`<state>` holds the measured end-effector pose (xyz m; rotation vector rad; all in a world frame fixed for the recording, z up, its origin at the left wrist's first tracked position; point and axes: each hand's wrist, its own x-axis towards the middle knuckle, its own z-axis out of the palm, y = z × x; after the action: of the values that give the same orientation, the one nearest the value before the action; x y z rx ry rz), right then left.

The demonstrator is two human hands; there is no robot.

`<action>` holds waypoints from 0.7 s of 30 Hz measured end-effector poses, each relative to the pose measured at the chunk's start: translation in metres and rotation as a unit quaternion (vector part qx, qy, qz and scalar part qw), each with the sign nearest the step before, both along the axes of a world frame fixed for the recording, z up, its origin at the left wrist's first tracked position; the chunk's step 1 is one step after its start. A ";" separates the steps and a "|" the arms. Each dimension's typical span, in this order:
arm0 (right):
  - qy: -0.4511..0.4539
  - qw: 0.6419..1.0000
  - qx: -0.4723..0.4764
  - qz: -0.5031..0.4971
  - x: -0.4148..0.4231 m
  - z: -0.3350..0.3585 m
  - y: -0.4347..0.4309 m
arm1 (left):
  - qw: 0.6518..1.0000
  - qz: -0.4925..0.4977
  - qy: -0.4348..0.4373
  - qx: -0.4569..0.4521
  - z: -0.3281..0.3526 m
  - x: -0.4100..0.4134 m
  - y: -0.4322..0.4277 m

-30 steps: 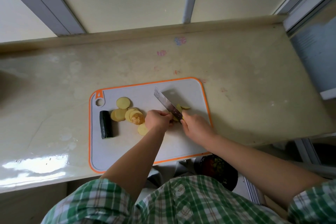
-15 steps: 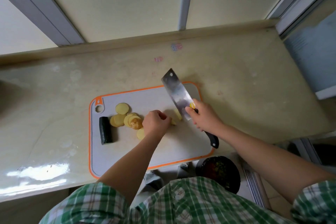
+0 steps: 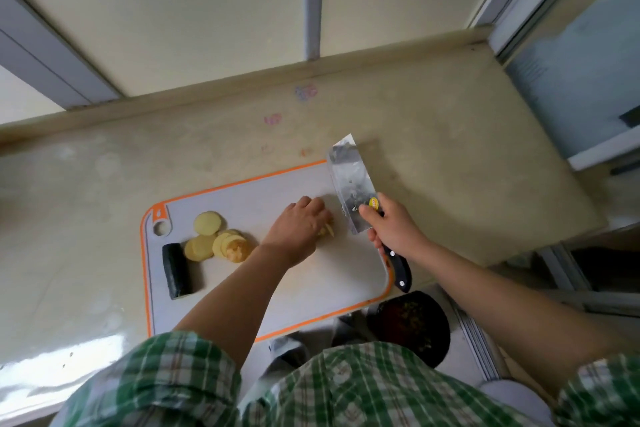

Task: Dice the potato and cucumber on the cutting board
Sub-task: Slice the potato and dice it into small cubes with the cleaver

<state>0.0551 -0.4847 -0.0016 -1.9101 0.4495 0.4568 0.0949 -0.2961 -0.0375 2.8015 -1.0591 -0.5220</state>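
Curling the fingers [image 3: 375, 218] of the right hand [image 3: 393, 234] firmly round the black handle of the cleaver [image 3: 349, 184], close up against the blade beside a yellow sticker. Holding that blade lifted, flat side showing, tip pointing away over the far right corner of the cutting board [image 3: 311, 284]. Bending the fingers [image 3: 311, 207] of the left hand [image 3: 296, 227] down, palm under, over a small heap of cut potato pieces [image 3: 328, 230] near the board's middle and holding them in place, just left of the blade and apart from it. Noting round potato slices [image 3: 221, 246] lying flat and overlapping towards the board's left end, with one more at the far side of that group. Noting the cucumber [image 3: 176, 270], a dark stub, lying just left of the slices, along the board's left edge below the hanging hole. Recording the board as resting on a pale bench [image 3: 450, 166]. Recording a dark bowl [image 3: 412, 322] below the bench's near edge, contents too blurred to tell.
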 end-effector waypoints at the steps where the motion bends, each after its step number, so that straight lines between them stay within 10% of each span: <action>1: 0.000 1.000 0.000 0.002 0.000 0.000 0.000 | 1.000 0.007 0.002 -0.003 0.000 0.001 0.000; 21: 0.009 1.000 -0.011 0.027 0.010 0.000 0.007 | 0.984 0.158 -0.026 -0.074 0.002 -0.005 -0.002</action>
<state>0.0646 -0.4778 -0.0015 -1.9446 0.4159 0.5070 0.0898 -0.2983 -0.0360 2.7844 -0.6119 -0.3205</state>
